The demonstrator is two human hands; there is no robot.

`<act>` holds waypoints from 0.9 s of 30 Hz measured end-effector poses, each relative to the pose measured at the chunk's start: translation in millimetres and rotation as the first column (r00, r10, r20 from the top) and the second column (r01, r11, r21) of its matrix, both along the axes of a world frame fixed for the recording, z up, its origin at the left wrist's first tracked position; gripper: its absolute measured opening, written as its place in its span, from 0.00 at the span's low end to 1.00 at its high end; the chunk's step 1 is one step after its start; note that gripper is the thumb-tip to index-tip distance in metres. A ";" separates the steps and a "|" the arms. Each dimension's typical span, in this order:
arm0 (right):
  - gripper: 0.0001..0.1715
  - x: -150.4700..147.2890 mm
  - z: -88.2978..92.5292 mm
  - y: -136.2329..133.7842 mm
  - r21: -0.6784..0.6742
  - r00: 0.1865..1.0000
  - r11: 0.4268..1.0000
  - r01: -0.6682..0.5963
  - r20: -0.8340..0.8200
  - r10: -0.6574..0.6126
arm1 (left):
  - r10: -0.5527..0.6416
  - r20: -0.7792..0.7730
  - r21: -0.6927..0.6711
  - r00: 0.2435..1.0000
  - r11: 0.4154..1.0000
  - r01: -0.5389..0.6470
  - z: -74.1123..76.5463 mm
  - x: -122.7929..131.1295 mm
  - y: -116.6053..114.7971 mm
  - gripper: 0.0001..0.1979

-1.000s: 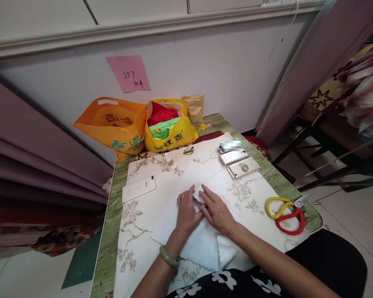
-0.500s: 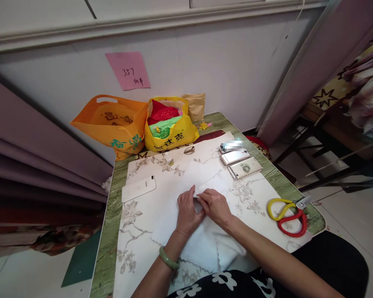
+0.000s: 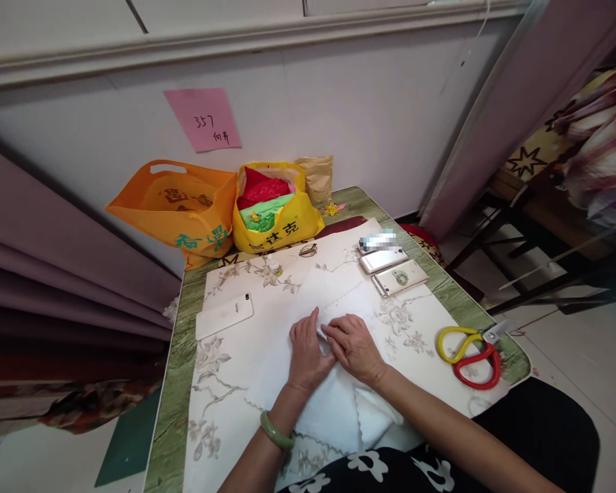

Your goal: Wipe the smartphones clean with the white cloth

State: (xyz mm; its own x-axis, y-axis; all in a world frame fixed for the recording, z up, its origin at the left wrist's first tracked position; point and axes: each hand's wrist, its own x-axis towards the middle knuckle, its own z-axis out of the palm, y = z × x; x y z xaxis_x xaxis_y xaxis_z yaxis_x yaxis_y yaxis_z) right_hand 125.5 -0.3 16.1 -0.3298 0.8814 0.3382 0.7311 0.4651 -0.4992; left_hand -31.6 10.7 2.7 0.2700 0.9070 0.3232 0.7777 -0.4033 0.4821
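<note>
White cloth (image 3: 328, 418) spread on the table (image 3: 169, 404), the handwork judged to be partly done.
Scalloped layers are overlapped; a small raised fold is pinched by the fingers of the right hand (image 3: 356, 349), while those of the left hand (image 3: 308, 352) are rested beside it, their grip unclear; how much is left cannot be judged. "357" is handwritten on a pink paper (image 3: 204, 120), "香遇" is printed on an orange bag (image 3: 174, 216), and "达克" can be read on a yellow bag (image 3: 287, 229).
</note>
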 end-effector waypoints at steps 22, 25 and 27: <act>0.22 1.5 -16.5 1.1 0.061 0.997 0.997 0.047 0.053 -0.051 | -0.008 -0.020 0.024 1.000 1.000 0.008 4.5 -23.2 -18.8 0.40; 0.22 -8.3 -15.2 -3.6 0.058 0.997 0.998 -0.022 0.074 0.017 | 0.000 0.003 0.019 1.000 1.000 0.000 0.4 -24.1 -19.9 0.38; 0.22 -17.6 -14.7 -7.7 0.041 0.994 0.996 -0.075 0.080 0.072 | -0.006 0.017 0.016 1.000 1.000 0.006 -0.5 -25.2 -19.1 0.39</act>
State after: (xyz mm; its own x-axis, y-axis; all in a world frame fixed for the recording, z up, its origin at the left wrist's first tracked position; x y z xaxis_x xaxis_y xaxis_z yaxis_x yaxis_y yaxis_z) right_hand 108.0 -8.0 1.4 -0.4202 0.8386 0.3468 0.7299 0.5394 -0.4198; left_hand -56.8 -8.5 2.2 0.2694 0.9000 0.3427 0.7671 -0.4157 0.4886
